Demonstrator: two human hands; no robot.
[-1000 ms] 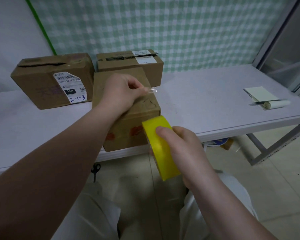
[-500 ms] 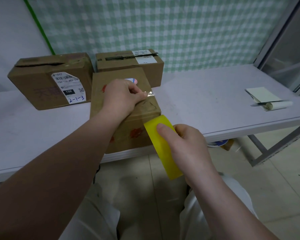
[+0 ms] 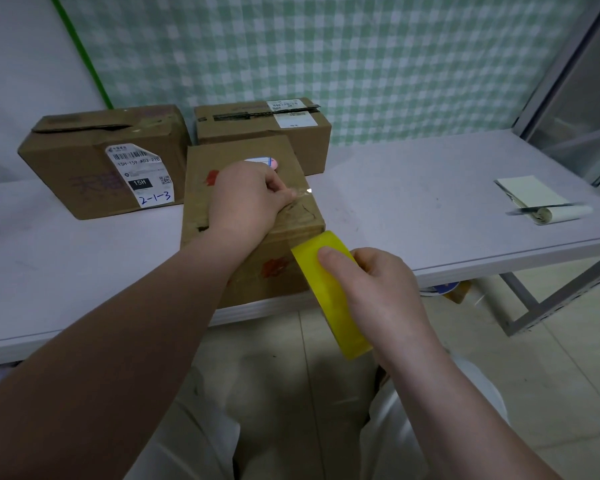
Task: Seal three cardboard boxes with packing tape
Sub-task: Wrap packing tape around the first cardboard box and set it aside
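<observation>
Cardboard box (image 3: 236, 150) closed; left hand (image 3: 246, 199) pinches tape end (image 3: 300, 192); right hand (image 3: 385, 292) grips yellow roll (image 3: 329, 306)

left box (image 3: 84, 174) label (image 3: 140, 178): "15H-159-A03-210" | black tag "15H" | handwritten "2-1-3" | other boxes' labels unreadable

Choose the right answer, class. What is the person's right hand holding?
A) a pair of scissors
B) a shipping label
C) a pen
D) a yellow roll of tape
D: the right hand grips the yellow roll of tape just off the table edge, while the left hand pinches the tape's free end over the nearest box.
</observation>
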